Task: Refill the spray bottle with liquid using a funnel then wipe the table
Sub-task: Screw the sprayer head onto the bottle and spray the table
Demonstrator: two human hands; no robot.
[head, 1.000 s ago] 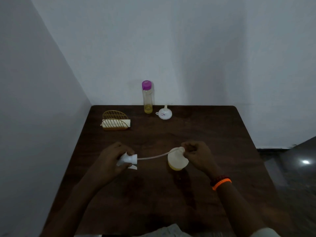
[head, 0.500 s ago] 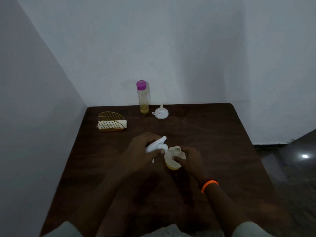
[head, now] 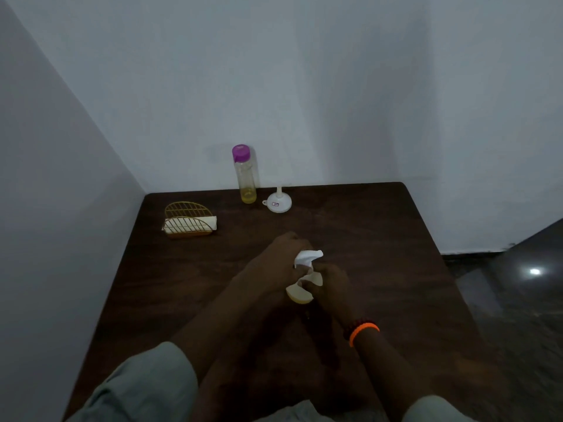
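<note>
The person holds the spray bottle (head: pixel 301 292) at mid-surface (head: pixel 380 239), near the body: the right hand (head: pixel 330 280) is clenched round its pale body to steady it, while the left hand (head: pixel 278 263) grips the white spray head (head: pixel 307 257) right on top of the neck, likely so the head can be twisted against a fixed base. Whether it is going on or coming off cannot be told. The funnel (head: pixel 278 202) sits upside down beside the purple-capped bottle (head: pixel 246 175) at the back edge by the wall, well apart from the hands. The napkin holder (head: pixel 189 220) stands back-left. Bare wood lies open to the right and between the hands and the funnel; the right edge drops to the floor.
</note>
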